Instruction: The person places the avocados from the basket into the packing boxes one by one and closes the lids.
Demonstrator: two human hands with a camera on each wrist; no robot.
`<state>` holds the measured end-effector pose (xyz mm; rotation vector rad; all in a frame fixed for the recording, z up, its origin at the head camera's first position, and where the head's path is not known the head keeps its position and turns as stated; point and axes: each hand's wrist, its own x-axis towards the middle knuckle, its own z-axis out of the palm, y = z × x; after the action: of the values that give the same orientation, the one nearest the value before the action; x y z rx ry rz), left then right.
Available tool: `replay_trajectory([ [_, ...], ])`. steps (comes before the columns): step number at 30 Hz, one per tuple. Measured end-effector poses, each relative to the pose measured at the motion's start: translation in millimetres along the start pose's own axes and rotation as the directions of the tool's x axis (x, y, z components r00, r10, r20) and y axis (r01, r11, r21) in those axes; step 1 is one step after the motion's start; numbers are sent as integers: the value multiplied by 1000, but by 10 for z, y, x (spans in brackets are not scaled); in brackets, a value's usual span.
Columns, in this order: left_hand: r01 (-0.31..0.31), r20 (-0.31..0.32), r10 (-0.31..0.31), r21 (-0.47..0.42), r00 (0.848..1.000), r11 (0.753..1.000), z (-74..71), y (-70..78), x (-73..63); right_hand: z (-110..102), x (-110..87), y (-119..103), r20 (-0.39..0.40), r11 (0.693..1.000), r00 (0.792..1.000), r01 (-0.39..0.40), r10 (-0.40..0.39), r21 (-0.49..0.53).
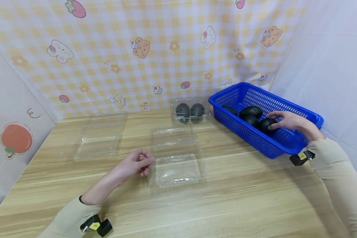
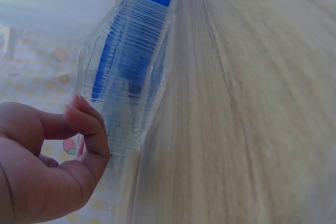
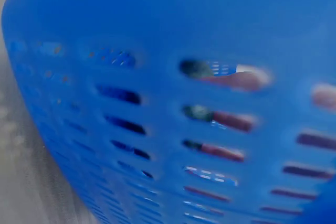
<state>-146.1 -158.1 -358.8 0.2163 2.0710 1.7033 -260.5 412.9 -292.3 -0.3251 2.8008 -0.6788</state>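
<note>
In the head view, an open clear plastic clamshell box [image 1: 178, 180] lies on the table. My left hand [image 1: 136, 162] pinches its left edge between thumb and curled fingers; the left wrist view shows the fingertips at the rim of the box [image 2: 131, 40]. Over to the right, my right hand [image 1: 288, 120] reaches into a blue basket [image 1: 241, 127] and grips a dark avocado [image 1: 266, 125], thumb on its near side. More avocados [image 1: 251, 111] lie beside it. The basket wall [image 3: 157, 14] fills the right wrist view, with the hand partly seen through the slots.
A closed clear box [image 1: 190, 110] with two avocados stands at the back, left of the basket. Another open clear box [image 1: 95, 142] lies at the left of the wooden table [image 1: 226, 205]. A checked cloth [image 1: 166, 66] hangs behind.
</note>
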Motion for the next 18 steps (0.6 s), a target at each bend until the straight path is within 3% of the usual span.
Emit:
replay_trajectory([
  [8,-2,5,2,-4,1000,1000,2,27,-15,30,27,3,19,1000,1000,6,-5,-28],
  [18,0,4,0,-22,1000,1000,16,29,-19,94,25,-16,103,999,995,1,4,-52],
])
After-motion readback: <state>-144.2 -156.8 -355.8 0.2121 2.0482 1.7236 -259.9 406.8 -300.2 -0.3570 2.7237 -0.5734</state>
